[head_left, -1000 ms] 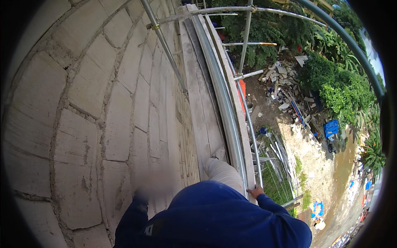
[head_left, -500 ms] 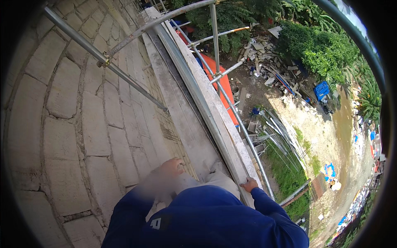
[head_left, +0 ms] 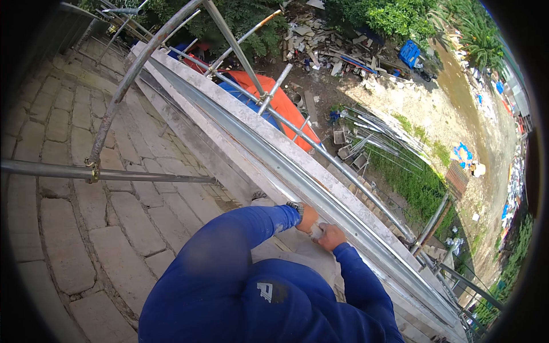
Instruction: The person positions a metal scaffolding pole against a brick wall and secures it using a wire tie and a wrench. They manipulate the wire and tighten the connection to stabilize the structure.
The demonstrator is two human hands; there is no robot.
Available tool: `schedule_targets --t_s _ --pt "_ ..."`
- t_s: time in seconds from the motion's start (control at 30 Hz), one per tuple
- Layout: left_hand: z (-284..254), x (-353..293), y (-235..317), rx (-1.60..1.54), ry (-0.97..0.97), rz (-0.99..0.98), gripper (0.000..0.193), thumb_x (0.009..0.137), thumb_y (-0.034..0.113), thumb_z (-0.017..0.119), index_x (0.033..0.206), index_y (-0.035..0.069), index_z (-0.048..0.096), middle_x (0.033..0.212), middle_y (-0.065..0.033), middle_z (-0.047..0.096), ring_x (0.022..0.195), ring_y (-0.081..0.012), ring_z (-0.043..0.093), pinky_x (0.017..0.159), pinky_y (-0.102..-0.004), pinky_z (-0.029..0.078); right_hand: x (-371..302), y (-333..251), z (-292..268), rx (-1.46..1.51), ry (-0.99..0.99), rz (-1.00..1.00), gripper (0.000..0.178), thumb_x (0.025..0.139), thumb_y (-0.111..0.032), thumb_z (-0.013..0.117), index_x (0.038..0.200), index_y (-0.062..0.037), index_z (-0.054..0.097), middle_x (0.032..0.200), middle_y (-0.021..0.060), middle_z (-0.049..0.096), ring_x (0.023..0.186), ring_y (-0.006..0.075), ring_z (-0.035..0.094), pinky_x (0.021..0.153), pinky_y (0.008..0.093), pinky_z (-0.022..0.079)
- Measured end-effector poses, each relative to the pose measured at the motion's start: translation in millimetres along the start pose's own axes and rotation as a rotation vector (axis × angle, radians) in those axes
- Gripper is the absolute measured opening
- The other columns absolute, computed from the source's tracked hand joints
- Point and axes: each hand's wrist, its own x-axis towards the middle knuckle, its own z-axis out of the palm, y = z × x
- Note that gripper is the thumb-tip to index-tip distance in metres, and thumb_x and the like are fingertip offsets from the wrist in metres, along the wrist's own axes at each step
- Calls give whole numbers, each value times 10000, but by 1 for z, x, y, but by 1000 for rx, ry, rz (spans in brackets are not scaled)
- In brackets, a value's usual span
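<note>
Noting, in the head view: both hands meet on the near side of the metal channel, a small pale piece between them. Right hand curled, apparently pinching the piece; left hand bent toward its other side, fingertips hidden, so its hold cannot be told. Channel's long axis runs upper left to lower right along the inner edge of the pale ledge; it lies just beyond the hands, right hand nearer, contact unclear. Piece mostly covered, its kind and long axis unreadable. Hazy patch blurs the left sleeve.
</note>
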Motion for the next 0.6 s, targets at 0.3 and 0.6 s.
schedule_targets --t_s 0.3,0.6 --pt "23 -46 -138 -53 15 -20 529 843 475 742 1145 42 707 1177 -205 697 1145 -371 664 1005 -482 506 74 -52 18 236 159 -142 591 787 -423 834 1237 -78 663 1144 227 695 1096 406 653 934 474 521" --pt "14 -125 -326 22 5 -217 612 840 535 730 1247 81 675 1247 -151 688 1214 -301 631 1112 -463 386 21 73 82 194 39 192 632 803 -565 799 1124 -31 698 1034 218 717 995 391 681 891 466 539"
